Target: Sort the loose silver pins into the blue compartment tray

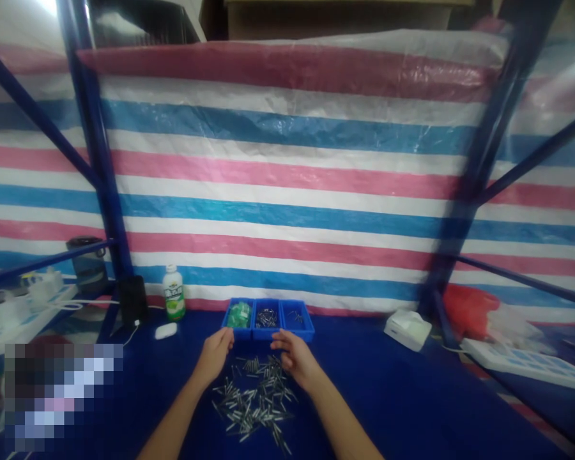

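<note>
My left hand is held above the table just in front of the blue bins, its fingertips pinched together. Whatever they may hold is too small to make out. Opposite it, my right hand has its fingers loosely curled and apart, with nothing visible in them. Below and between both hands lies a loose pile of thin metal pins, with a small row of shorter pins at its far side. Beyond the hands stand three joined blue bins: one holds green pieces, one dark small metal parts, one a few pins.
A white-and-green bottle, a white case and a black device stand back left. A tissue pack lies right. Power strips and blue frame posts flank the blue table; a striped sheet hangs behind.
</note>
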Demonstrator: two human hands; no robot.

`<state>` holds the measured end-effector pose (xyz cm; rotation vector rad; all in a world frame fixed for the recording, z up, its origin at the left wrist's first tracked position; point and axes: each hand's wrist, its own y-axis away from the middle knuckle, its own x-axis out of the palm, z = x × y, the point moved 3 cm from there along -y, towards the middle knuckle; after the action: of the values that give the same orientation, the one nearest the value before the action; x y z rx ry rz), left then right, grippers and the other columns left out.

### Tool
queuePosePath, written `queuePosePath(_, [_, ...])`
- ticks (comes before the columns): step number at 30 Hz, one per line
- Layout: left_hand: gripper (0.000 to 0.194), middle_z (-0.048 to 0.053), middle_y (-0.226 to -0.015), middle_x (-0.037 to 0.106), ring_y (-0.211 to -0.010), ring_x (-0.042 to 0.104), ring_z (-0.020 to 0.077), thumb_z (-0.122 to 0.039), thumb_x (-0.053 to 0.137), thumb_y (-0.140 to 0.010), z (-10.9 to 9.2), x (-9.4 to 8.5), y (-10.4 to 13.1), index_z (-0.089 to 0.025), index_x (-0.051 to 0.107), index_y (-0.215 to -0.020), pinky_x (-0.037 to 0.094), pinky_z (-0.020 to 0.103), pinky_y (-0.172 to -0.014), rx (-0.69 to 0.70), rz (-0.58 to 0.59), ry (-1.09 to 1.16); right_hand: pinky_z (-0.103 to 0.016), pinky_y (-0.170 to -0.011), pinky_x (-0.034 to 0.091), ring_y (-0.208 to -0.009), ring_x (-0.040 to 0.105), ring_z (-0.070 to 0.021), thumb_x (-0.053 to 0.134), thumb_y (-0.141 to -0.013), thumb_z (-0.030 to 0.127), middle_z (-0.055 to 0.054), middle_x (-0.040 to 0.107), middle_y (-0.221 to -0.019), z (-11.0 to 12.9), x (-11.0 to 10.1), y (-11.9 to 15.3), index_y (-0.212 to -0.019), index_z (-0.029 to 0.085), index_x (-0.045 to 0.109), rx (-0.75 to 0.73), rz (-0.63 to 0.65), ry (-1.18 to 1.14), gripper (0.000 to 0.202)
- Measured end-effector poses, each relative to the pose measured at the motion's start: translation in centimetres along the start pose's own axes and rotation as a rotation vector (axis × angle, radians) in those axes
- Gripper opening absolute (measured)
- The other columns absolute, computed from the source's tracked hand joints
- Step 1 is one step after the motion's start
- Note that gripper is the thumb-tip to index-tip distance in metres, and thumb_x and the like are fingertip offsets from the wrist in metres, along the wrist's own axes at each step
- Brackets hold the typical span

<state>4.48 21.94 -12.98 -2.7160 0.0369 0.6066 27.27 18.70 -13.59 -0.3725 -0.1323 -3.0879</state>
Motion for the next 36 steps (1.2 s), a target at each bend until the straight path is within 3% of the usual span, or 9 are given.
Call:
queuePosePath(3, [0.049,-0.001,-0.062,0.055,-0.061,0.052,0.0159,-0.06,0.039,-0.088,0.1,-0.4,-0.1,-0.019,0.055,-0.067,0.039,0.024,-0.059,0.0,-0.023,-0.059,-0.023,-0.046,0.031,-0.045,0.044,-0.0107,0.053,-0.084,0.044,-0.003,0.065,-0.063,0.3,0.6,0.4,-0.073,0.016,0.067,-0.231,-0.027,0.372,0.033])
queuePosePath(6, [0.044,-0.002,-0.058,0.055,-0.056,0.053,0.0147,-0.055,0.043,-0.087,0.6,-1.0,-0.3,-0.019,0.054,-0.065,0.038,0.023,-0.056,-0.026,-0.018,-0.149,-0.027,-0.065,0.04,-0.067,0.058,-0.0156,0.055,-0.084,0.03,-0.002,0.067,-0.071,0.6,2.5,1.7,-0.075,0.019,0.07,-0.495,0.03,0.726,0.02])
queuePosePath(11, [0.035,-0.002,-0.057,0.061,-0.044,0.056,0.0137,-0.048,0.046,-0.085,1.5,-1.6,-0.1,-0.019,0.053,-0.066,0.038,0.022,-0.046,-0.184,0.114,-0.198,-0.034,-0.082,0.036,-0.089,0.054,-0.0197,0.062,-0.08,0.024,-0.001,0.066,-0.088,0.2,5.2,3.8,-0.083,0.025,0.071,-0.615,0.193,1.136,0.009])
queuePosePath(16, [0.024,0.0,-0.063,0.066,-0.046,0.062,0.0152,-0.04,0.047,-0.081,1.4,-1.6,0.5,-0.019,0.058,-0.074,0.035,0.02,-0.038,-0.239,0.201,-0.211,-0.033,-0.079,0.033,-0.092,0.048,-0.0198,0.061,-0.084,0.027,-0.001,0.062,-0.094,0.0,6.3,4.0,-0.092,0.027,0.069,-0.63,0.265,1.276,0.011])
queuePosePath(21, [0.023,0.0,-0.059,0.067,-0.048,0.064,0.0162,-0.037,0.046,-0.081,1.5,-1.6,0.3,-0.019,0.058,-0.073,0.043,0.022,-0.047,-0.208,0.211,-0.2,-0.034,-0.078,0.031,-0.093,0.045,-0.02,0.055,-0.088,0.02,-0.002,0.059,-0.099,-0.2,7.6,3.5,-0.101,0.031,0.069,-0.747,0.374,1.418,0.022])
queuePosePath(24, [0.025,0.001,-0.058,0.068,-0.047,0.064,0.0169,-0.038,0.046,-0.081,1.8,-1.6,0.1,-0.019,0.06,-0.073,0.043,0.024,-0.048,-0.207,0.214,-0.194,-0.036,-0.081,0.03,-0.095,0.043,-0.0212,0.057,-0.088,0.021,-0.003,0.059,-0.101,-0.4,8.0,3.2,-0.098,0.031,0.07,-0.793,0.415,1.487,0.018])
queuePosePath(31, [0.023,0.0,-0.059,0.067,-0.047,0.06,0.0153,-0.036,0.047,-0.081,1.2,-1.2,0.3,-0.02,0.061,-0.072,0.038,0.023,-0.049,-0.162,0.218,-0.245,-0.037,-0.079,0.032,-0.095,0.042,-0.0229,0.06,-0.085,0.021,-0.006,0.056,-0.103,-0.4,7.9,3.3,-0.087,0.021,0.066,-0.807,0.406,1.562,0.007])
queuePosePath(36, [0.023,0.0,-0.061,0.065,-0.056,0.057,0.0151,-0.036,0.051,-0.08,0.6,-1.3,0.3,-0.02,0.06,-0.066,0.035,0.023,-0.055,-0.07,0.142,-0.257,-0.037,-0.078,0.033,-0.096,0.042,-0.0243,0.057,-0.082,0.014,-0.009,0.054,-0.103,-0.5,7.9,3.8,-0.09,0.018,0.064,-0.815,0.375,1.614,0.011])
